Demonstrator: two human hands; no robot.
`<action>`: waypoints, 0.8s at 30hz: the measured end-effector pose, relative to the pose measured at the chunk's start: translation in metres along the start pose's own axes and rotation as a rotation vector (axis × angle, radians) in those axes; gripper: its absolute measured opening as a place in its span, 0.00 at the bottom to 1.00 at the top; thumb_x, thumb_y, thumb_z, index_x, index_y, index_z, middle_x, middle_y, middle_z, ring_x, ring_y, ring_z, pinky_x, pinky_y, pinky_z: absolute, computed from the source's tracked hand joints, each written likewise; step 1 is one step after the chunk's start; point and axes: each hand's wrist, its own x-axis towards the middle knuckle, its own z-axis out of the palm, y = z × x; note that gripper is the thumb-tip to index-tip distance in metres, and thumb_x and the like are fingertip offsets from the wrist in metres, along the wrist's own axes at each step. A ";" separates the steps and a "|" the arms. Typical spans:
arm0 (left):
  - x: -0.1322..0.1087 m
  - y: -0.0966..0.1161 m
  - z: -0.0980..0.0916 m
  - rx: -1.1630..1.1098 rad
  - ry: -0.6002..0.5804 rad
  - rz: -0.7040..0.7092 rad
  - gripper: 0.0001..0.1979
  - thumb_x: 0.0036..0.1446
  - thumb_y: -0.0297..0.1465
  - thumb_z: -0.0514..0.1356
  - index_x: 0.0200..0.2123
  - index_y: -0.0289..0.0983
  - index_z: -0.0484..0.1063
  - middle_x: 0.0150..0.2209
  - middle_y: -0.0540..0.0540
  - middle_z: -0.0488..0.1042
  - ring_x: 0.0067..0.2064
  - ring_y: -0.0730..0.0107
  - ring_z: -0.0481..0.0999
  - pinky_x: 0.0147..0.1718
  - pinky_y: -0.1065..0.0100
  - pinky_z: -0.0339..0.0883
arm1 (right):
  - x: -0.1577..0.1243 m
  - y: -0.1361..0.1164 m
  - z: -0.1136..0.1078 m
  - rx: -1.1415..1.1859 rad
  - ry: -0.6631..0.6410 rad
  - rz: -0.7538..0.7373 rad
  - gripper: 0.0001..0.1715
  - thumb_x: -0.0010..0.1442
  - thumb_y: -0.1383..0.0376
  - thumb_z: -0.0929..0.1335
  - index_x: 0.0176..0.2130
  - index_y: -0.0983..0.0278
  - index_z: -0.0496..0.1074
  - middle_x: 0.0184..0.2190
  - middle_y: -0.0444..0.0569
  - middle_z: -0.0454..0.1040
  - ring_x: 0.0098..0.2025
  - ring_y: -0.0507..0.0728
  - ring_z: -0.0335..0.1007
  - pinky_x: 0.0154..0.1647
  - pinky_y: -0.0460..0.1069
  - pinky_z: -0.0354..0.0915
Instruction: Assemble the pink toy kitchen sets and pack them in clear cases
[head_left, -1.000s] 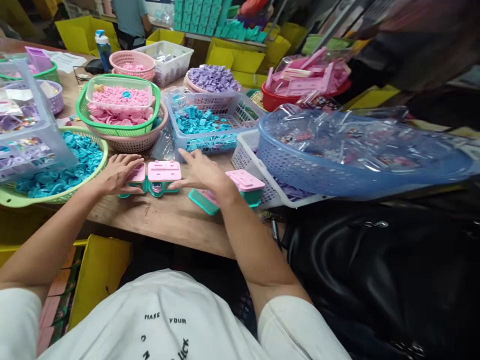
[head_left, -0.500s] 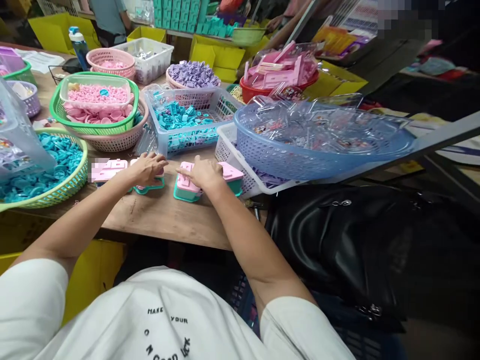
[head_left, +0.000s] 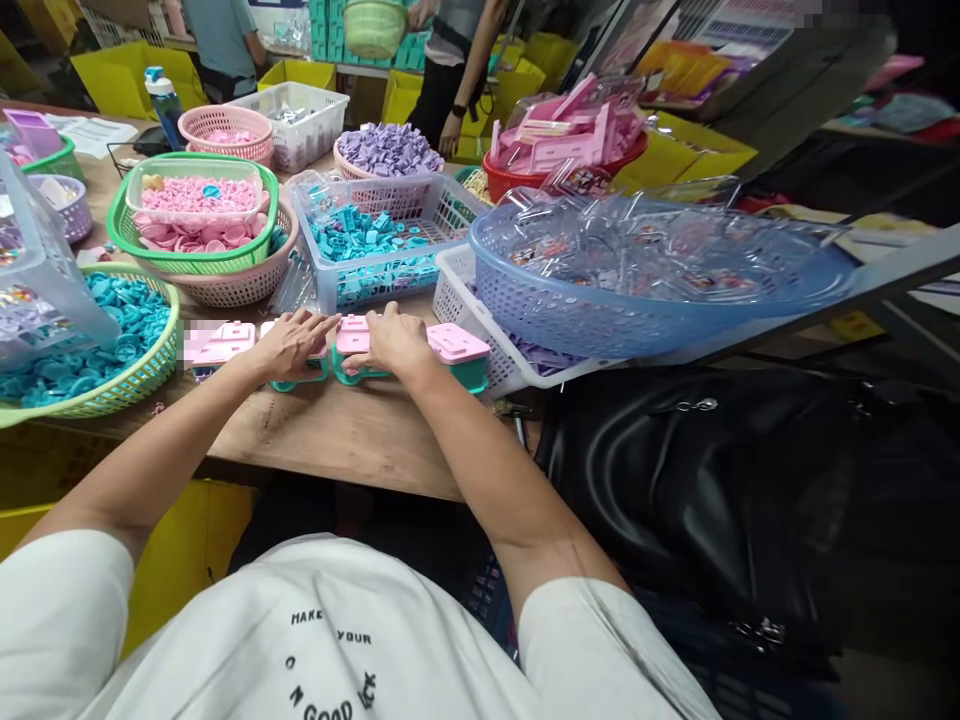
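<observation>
Small plastic boxes with pink tops and teal bases stand in a row along the wooden table point(head_left: 300, 445). My left hand point(head_left: 294, 343) lies over one pink-and-teal box point(head_left: 304, 378), its fingers bent across the top and far side. Just to its right, my right hand point(head_left: 395, 338) grips another pink-and-teal box point(head_left: 352, 338), with the thumb low at the near side. The two boxes sit close together, almost touching. A third box point(head_left: 459, 343) is right of my right hand, and a pink-topped box point(head_left: 229, 342) stands left of my left hand. My fingers partly hide both held boxes.
Behind the row are a clear basket of turquoise parts point(head_left: 352, 290) and a green basket of pink parts point(head_left: 116, 225). A large blue basket point(head_left: 570, 315) of clear packages overhangs on the right. Turquoise parts fill a yellow-green basket point(head_left: 161, 355) at left. A black bag point(head_left: 637, 470) sits right.
My right hand has moved left with its box, closing the gap to the box under my left hand. My left hand has stayed nearly still. A person now stands at the back.
</observation>
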 end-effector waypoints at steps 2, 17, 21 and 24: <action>-0.002 -0.002 0.002 -0.007 0.018 0.012 0.48 0.58 0.48 0.59 0.72 0.30 0.44 0.64 0.29 0.62 0.59 0.42 0.64 0.52 0.54 0.59 | -0.001 -0.005 0.000 0.013 0.010 -0.046 0.51 0.56 0.37 0.70 0.61 0.71 0.65 0.59 0.72 0.64 0.53 0.70 0.72 0.51 0.58 0.68; 0.069 0.053 -0.013 -0.110 0.083 -0.004 0.46 0.58 0.51 0.60 0.70 0.32 0.51 0.65 0.30 0.61 0.59 0.42 0.64 0.56 0.51 0.56 | -0.034 0.086 -0.012 -0.143 0.023 0.240 0.41 0.55 0.45 0.74 0.58 0.68 0.72 0.59 0.71 0.64 0.59 0.76 0.60 0.49 0.61 0.66; 0.080 0.061 -0.003 -0.039 0.022 0.008 0.35 0.59 0.45 0.61 0.64 0.35 0.62 0.62 0.32 0.65 0.57 0.43 0.67 0.51 0.51 0.58 | -0.048 0.078 -0.003 -0.173 0.024 0.176 0.33 0.59 0.52 0.73 0.58 0.66 0.71 0.61 0.67 0.62 0.62 0.74 0.57 0.53 0.60 0.65; 0.073 0.052 0.004 -0.048 0.047 0.118 0.34 0.58 0.46 0.60 0.63 0.37 0.63 0.63 0.35 0.65 0.58 0.46 0.66 0.51 0.53 0.58 | -0.058 0.079 0.003 -0.116 0.019 0.108 0.34 0.60 0.53 0.73 0.61 0.62 0.67 0.61 0.64 0.62 0.63 0.72 0.59 0.55 0.59 0.63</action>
